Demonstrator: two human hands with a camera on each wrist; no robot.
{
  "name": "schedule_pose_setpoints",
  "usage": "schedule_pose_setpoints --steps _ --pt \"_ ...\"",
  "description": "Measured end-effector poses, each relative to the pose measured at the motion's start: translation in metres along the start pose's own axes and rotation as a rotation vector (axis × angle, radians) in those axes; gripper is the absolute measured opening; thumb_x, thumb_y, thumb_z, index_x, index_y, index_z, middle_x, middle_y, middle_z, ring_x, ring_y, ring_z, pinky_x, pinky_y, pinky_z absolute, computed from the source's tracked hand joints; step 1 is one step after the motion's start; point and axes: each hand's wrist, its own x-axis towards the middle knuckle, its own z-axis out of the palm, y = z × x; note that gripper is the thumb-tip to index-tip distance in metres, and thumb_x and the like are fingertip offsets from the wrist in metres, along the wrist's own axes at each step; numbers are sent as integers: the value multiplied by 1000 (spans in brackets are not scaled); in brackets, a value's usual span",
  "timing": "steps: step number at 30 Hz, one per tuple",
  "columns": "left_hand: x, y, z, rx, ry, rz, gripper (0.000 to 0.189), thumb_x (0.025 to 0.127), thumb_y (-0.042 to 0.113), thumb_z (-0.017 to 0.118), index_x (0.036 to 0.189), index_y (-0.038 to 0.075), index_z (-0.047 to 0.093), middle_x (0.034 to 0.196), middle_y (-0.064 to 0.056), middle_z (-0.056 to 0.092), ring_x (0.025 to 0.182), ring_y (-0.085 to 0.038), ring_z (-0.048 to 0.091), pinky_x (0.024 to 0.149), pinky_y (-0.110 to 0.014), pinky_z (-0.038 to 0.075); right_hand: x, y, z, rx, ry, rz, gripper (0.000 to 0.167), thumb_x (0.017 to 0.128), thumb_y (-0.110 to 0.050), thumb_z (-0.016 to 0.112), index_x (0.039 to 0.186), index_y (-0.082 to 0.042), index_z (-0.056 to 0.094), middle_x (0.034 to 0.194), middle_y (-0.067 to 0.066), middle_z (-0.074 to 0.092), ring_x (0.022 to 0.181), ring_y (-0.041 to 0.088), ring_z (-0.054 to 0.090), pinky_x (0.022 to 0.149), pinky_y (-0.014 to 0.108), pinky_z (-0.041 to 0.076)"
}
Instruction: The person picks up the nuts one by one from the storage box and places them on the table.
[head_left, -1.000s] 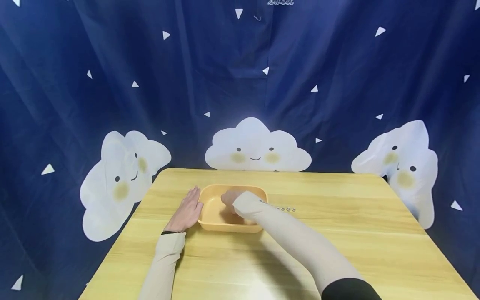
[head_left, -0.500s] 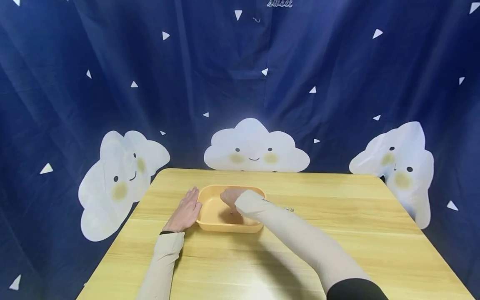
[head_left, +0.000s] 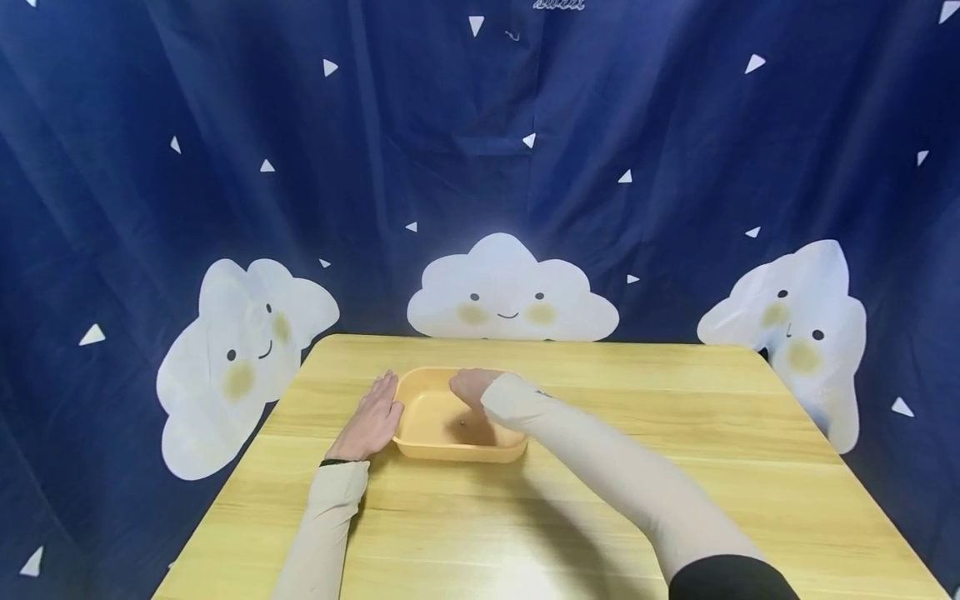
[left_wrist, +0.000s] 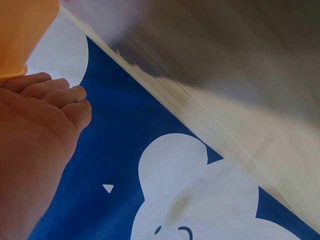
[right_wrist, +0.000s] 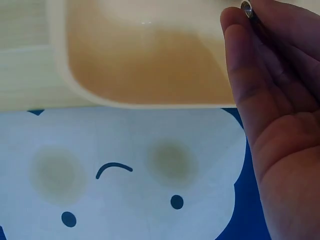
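A shallow yellow-orange plastic bin [head_left: 459, 453] stands on the wooden table. My left hand [head_left: 367, 421] lies with straight fingers against the bin's left side; in the left wrist view its fingertips are beside the orange wall [left_wrist: 25, 30]. My right hand [head_left: 474, 387] is over the right half of the bin, inside its outline. Between its thumb and fingertips it pinches a small shiny silvery piece [right_wrist: 246, 8], mostly covered by the fingers, so its exact kind is unclear. A tiny silvery speck [head_left: 462, 423] shows on the bin's floor.
The light wood table [head_left: 675, 467] reaches out on all sides of the bin. Behind it hangs a dark blue curtain [head_left: 345, 192] with white clouds and triangles. My right forearm [head_left: 600, 467] crosses above the table and hides part of it.
My right hand has shifted slightly back and right above the bin. The small silvery pieces seen right of the bin are no longer visible beside the forearm. My left hand stays put.
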Motion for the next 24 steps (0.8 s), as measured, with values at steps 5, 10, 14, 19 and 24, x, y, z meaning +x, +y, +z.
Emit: schedule_pose_setpoints --steps 5,10,14,19,24 --pt "0 -1 0 -1 -27 -9 60 108 17 30 159 -13 21 170 -30 17 159 -48 15 130 -63 17 3 5 2 -65 -29 23 22 86 7 63 97 -12 65 95 3 68 74 13 57 70 25 57" --pt "2 -2 -1 -2 -23 -6 60 108 17 28 159 -13 20 170 -31 16 159 -49 14 130 -63 15 2 9 -5 -52 -82 65 23 88 7 65 102 -10 68 100 5 71 76 14 59 73 26 60" --pt "4 -1 -2 -9 -28 -11 60 108 17 30 160 -12 19 171 -29 15 159 -47 14 131 -61 14 -3 12 -11 -40 -94 67 22 90 7 64 105 -9 67 100 6 71 74 13 55 73 27 59" --pt "3 0 -3 8 -26 -8 60 108 18 30 159 -13 20 170 -29 16 159 -48 16 130 -61 16 -10 17 -14 -49 -100 70 23 90 7 64 108 -8 68 101 6 72 76 14 57 75 28 61" --pt "3 0 -3 -2 -23 -10 61 108 18 30 159 -12 20 170 -29 16 159 -47 16 130 -62 16 -19 23 -17 -43 -86 73 28 91 7 64 114 -8 67 112 9 71 99 21 67 93 33 60"
